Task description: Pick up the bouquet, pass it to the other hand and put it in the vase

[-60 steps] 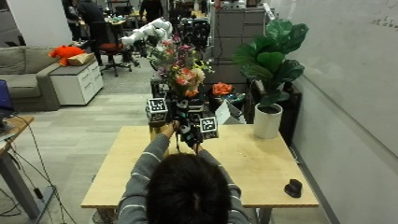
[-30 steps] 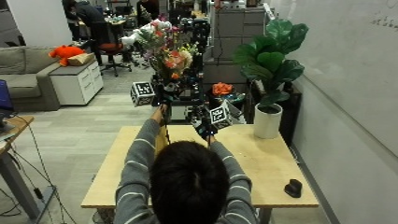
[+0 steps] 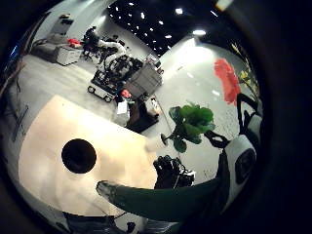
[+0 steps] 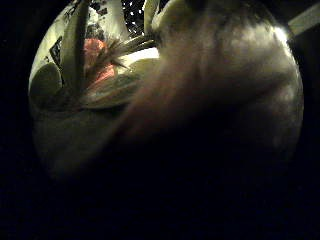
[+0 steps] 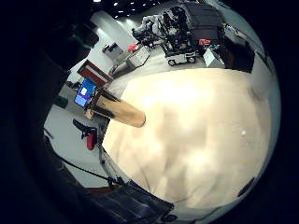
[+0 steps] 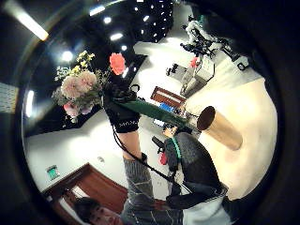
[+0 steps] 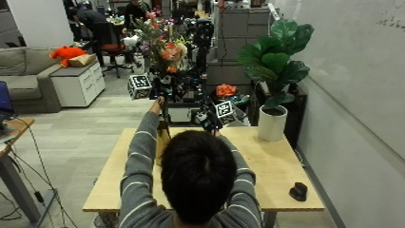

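Note:
My left hand (image 7: pixel 156 93) is raised above the table's far edge and grips the bouquet (image 7: pixel 163 45) by its dark green stem wrap, flowers upward. The right thumb side palm view shows this grip: left hand (image 6: pixel 120 111) around the wrap, pink, red and yellow bouquet (image 6: pixel 83 89) above it. The tan cylindrical vase (image 7: pixel 163 138) stands upright on the table (image 7: pixel 278 166) below the left arm, partly hidden by it. Its dark mouth (image 3: pixel 78 155) is seen from above, with the stem wrap (image 3: pixel 161 202) nearby. My right hand (image 7: pixel 210 119) hovers to the right, apart from the bouquet, holding nothing.
A leafy potted plant (image 7: pixel 275 61) in a white pot (image 7: pixel 273 123) stands at the table's far right corner. A small black object (image 7: pixel 298 191) lies near the front right edge. Carts and equipment stand behind the table.
The hands, together on the stems a second ago, have parted. The left hand has carried the bouquet up and to the left; the right hand has let go and moved right and lower.

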Tool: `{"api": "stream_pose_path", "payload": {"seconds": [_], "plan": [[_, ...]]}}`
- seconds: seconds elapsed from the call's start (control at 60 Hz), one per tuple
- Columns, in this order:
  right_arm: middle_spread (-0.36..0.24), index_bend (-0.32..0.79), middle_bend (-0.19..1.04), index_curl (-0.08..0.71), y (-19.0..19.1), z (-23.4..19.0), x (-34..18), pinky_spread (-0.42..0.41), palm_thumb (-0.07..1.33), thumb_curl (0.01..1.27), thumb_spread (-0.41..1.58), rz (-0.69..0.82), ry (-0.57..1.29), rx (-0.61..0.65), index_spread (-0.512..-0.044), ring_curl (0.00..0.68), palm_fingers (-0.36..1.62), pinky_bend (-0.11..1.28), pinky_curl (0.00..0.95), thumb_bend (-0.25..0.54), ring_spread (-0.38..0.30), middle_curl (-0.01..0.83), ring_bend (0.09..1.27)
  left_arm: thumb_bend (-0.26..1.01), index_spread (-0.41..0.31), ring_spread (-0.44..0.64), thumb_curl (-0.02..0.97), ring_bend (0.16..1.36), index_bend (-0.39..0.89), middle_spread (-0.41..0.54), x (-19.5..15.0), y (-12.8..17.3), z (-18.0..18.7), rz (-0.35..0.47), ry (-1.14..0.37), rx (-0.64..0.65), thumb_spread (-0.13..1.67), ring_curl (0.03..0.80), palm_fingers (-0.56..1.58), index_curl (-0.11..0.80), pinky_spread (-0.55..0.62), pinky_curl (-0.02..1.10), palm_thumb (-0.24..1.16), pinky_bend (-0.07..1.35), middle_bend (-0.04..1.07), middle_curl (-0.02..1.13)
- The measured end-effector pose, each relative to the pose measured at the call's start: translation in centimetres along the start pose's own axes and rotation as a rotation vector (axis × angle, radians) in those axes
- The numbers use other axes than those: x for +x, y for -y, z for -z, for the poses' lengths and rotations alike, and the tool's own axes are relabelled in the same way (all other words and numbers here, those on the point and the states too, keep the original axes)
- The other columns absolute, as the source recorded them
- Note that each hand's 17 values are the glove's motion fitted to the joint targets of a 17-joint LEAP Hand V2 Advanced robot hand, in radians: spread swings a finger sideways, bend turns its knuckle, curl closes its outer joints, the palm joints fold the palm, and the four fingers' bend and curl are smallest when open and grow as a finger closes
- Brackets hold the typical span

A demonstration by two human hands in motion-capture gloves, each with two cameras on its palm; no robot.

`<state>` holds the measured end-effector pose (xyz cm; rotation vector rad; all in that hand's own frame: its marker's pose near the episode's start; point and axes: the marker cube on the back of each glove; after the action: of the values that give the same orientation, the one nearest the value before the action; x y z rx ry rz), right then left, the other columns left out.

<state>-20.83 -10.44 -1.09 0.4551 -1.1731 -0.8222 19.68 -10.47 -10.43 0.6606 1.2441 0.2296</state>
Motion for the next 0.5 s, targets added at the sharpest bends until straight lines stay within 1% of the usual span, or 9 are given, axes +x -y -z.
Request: {"api": "stream_pose_path", "payload": {"seconds": [0.05, 0.083, 0.15, 0.183, 0.25, 0.317, 0.4, 0.45, 0.5], "plan": [[-0.134, 0.09, 0.20, 0.195, -0.1, -0.1, 0.2, 0.088, 0.63, 0.39, 1.02, 0.143, 0.117, -0.093, -0.389, 0.358, 0.53, 0.51, 0.357, -0.023, -0.115, 0.382, 0.49, -0.02, -0.388, -0.38, 0.524, 0.90, 0.54, -0.349, -0.3, 0.3, 0.0, 0.009, 0.004, 0.000, 1.08, 0.488, 1.39, 0.678, -0.41, 0.51, 0.72, 0.72, 0.86, 0.58], [-0.134, 0.09, 0.20, 0.193, 0.0, -0.1, 0.5, 0.090, 0.63, 0.39, 1.02, 0.101, 0.075, -0.074, -0.390, 0.357, 0.53, 0.51, 0.357, -0.023, -0.115, 0.382, 0.49, -0.02, -0.388, -0.38, 0.524, 0.90, 0.54, -0.349, -0.4, 0.3, 0.0, 0.021, 0.006, -0.005, 1.08, 0.487, 1.39, 0.679, -0.41, 0.51, 0.72, 0.72, 0.86, 0.58], [-0.136, 0.09, 0.20, 0.190, 0.5, 0.1, 1.4, 0.092, 0.64, 0.39, 1.02, -0.105, -0.114, 0.053, -0.391, 0.357, 0.53, 0.51, 0.357, -0.025, -0.115, 0.382, 0.49, -0.02, -0.389, -0.38, 0.524, 0.90, 0.54, -0.349, -0.1, -0.1, 0.4, 0.041, 0.002, -0.019, 1.08, 0.487, 1.40, 0.681, -0.41, 0.51, 0.72, 0.72, 0.86, 0.58], [-0.136, 0.10, 0.20, 0.189, 0.6, 0.1, 1.6, 0.092, 0.64, 0.39, 1.02, -0.156, -0.127, 0.073, -0.392, 0.357, 0.53, 0.50, 0.355, -0.025, -0.115, 0.382, 0.50, -0.02, -0.389, -0.38, 0.525, 0.90, 0.54, -0.349, 0.4, -0.5, 0.6, 0.053, -0.009, -0.028, 1.08, 0.487, 1.40, 0.682, -0.41, 0.51, 0.72, 0.72, 0.86, 0.58], [-0.136, 0.10, 0.20, 0.187, 0.6, -0.2, 1.4, 0.093, 0.64, 0.38, 1.02, -0.136, -0.050, 0.050, -0.392, 0.356, 0.53, 0.50, 0.356, -0.026, -0.115, 0.382, 0.50, -0.02, -0.389, -0.37, 0.525, 0.90, 0.54, -0.349, 0.5, -0.7, 0.6, 0.039, -0.045, -0.034, 1.08, 0.487, 1.40, 0.684, -0.41, 0.51, 0.72, 0.72, 0.86, 0.58], [-0.136, 0.10, 0.20, 0.186, 0.9, -0.2, 1.8, 0.094, 0.64, 0.38, 1.02, -0.119, -0.060, 0.072, -0.393, 0.356, 0.53, 0.49, 0.356, -0.024, -0.115, 0.382, 0.50, -0.02, -0.389, -0.37, 0.526, 0.90, 0.54, -0.350, 1.1, -0.9, 1.0, -0.030, -0.039, 0.042, 1.08, 0.487, 1.39, 0.686, -0.41, 0.50, 0.72, 0.72, 0.86, 0.58], [-0.137, 0.10, 0.20, 0.185, 0.6, -0.3, 2.6, 0.094, 0.64, 0.38, 1.02, -0.258, -0.103, 0.080, -0.393, 0.356, 0.53, 0.49, 0.354, -0.025, -0.115, 0.383, 0.50, -0.02, -0.390, -0.38, 0.526, 0.90, 0.54, -0.350, 1.4, -2.1, 1.3, 0.009, -0.028, 0.004, 1.08, 0.487, 1.39, 0.687, -0.41, 0.50, 0.72, 0.72, 0.87, 0.58], [-0.137, 0.10, 0.20, 0.184, 0.3, -0.7, 2.0, 0.094, 0.64, 0.38, 1.02, -0.247, -0.022, 0.030, -0.393, 0.355, 0.53, 0.48, 0.353, -0.025, -0.115, 0.383, 0.50, -0.02, -0.390, -0.37, 0.527, 0.90, 0.54, -0.351, 1.4, -2.2, 1.5, 0.008, -0.013, 0.019, 1.08, 0.487, 1.39, 0.688, -0.41, 0.50, 0.72, 0.72, 0.87, 0.58], [-0.136, 0.10, 0.20, 0.183, 0.3, -0.7, 2.1, 0.097, 0.64, 0.38, 1.02, -0.235, -0.036, 0.037, -0.393, 0.355, 0.53, 0.48, 0.353, -0.025, -0.115, 0.383, 0.50, -0.02, -0.390, -0.37, 0.527, 0.90, 0.54, -0.351, 1.1, -2.1, 1.6, 0.014, -0.007, 0.024, 1.08, 0.487, 1.39, 0.689, -0.41, 0.50, 0.72, 0.72, 0.87, 0.58]]}}
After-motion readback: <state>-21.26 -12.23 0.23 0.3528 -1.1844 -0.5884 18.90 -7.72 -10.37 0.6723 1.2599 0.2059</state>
